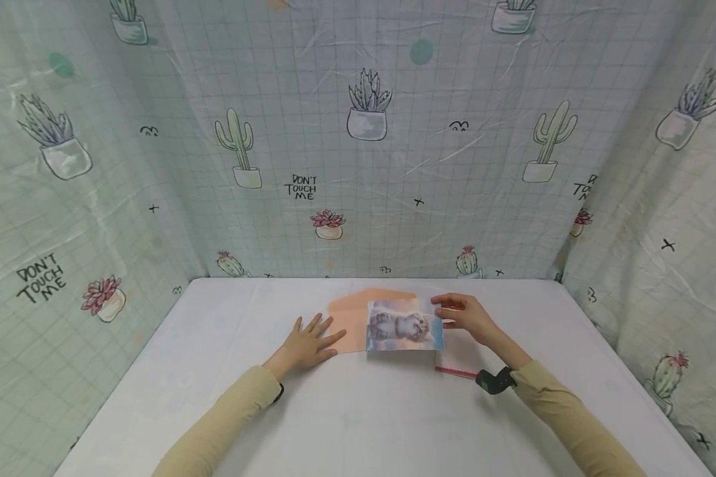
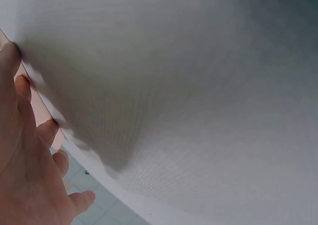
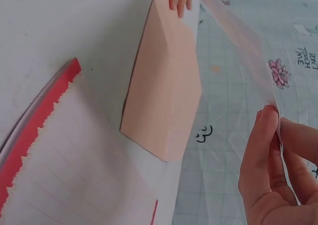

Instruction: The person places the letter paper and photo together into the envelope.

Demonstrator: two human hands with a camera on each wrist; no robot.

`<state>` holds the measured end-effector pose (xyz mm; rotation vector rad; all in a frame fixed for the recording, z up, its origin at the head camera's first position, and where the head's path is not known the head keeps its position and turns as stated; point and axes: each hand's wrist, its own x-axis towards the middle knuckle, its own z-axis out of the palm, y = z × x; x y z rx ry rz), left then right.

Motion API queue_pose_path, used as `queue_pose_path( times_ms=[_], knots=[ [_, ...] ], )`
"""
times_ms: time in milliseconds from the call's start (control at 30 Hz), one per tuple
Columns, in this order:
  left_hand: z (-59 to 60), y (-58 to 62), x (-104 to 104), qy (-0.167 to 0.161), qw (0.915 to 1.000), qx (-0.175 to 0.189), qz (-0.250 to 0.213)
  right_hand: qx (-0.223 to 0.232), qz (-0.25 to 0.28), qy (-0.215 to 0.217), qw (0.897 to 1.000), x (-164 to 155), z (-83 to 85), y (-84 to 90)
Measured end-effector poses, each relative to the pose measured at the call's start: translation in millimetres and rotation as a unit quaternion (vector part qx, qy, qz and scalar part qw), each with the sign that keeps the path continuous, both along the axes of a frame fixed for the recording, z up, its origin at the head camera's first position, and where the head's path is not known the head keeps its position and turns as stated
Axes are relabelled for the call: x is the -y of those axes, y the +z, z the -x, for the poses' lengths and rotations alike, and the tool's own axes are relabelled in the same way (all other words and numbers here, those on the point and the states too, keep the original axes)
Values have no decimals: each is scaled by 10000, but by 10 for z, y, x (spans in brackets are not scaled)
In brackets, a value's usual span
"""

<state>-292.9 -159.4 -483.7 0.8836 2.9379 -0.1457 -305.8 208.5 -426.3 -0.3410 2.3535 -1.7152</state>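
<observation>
On the white surface nearest me, my left hand lies flat with fingers spread, pressing the peach envelope; just beyond, my right hand pinches the kitten card above the envelope.

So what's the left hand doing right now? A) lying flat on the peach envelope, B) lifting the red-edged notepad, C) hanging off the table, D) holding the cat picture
A: the left hand lies with fingers spread flat on the edge of the envelope, while the right hand pinches the cat picture.
</observation>
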Motion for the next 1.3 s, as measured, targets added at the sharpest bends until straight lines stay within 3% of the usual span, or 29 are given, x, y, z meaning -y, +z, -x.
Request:
queue_pose_path(
  times_ms=[533,733,1033,1300],
  knots=[
    [-53,63,-38,36,9996,258,-140,-62,422,-181,9989,46,209,66],
    [-114,50,-36,-133,9993,258,-229,-184,111,-675,9975,73,302,61],
    [-374,109,-77,-438,9985,274,-189,-711,-339,-1152,9902,59,524,5],
    [-452,90,-100,-274,9992,259,-139,-1381,-747,-1804,9710,110,693,-68]
  ],
)
